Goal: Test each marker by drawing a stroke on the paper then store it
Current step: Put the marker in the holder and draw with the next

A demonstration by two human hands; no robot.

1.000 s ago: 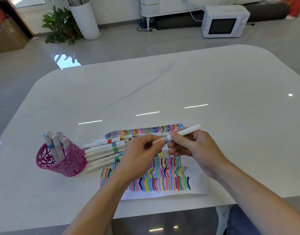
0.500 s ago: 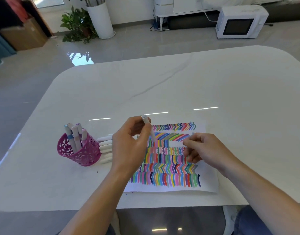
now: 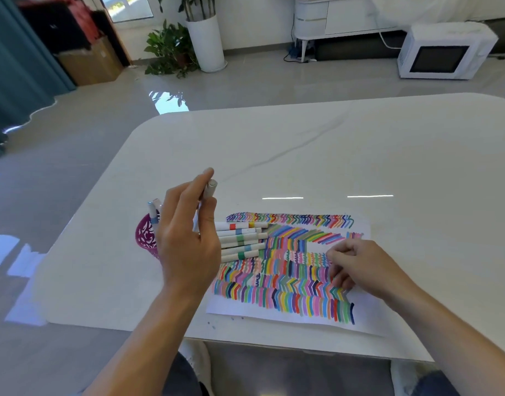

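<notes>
My left hand [image 3: 188,238] holds a white marker [image 3: 210,189] upright between thumb and fingers, raised over the pink openwork cup [image 3: 145,238], which it partly hides. A few markers [image 3: 153,210] stand in that cup. Several white markers [image 3: 240,240] with coloured bands lie side by side on the table just right of my left hand, their ends over the paper's edge. The paper [image 3: 291,270] is covered with rows of coloured strokes. My right hand [image 3: 357,267] rests on the paper's right part with its fingers curled; nothing shows in it.
The white marble table [image 3: 331,155] stretches far behind and to the right of the paper. Its near edge runs just below the sheet. On the floor beyond stand a plant pot [image 3: 207,41], a microwave [image 3: 442,52] and a cardboard box [image 3: 88,64].
Both hands held the marker a second ago. My right hand let go and came down on the paper; my left hand carried the marker upright leftward, over the pink cup.
</notes>
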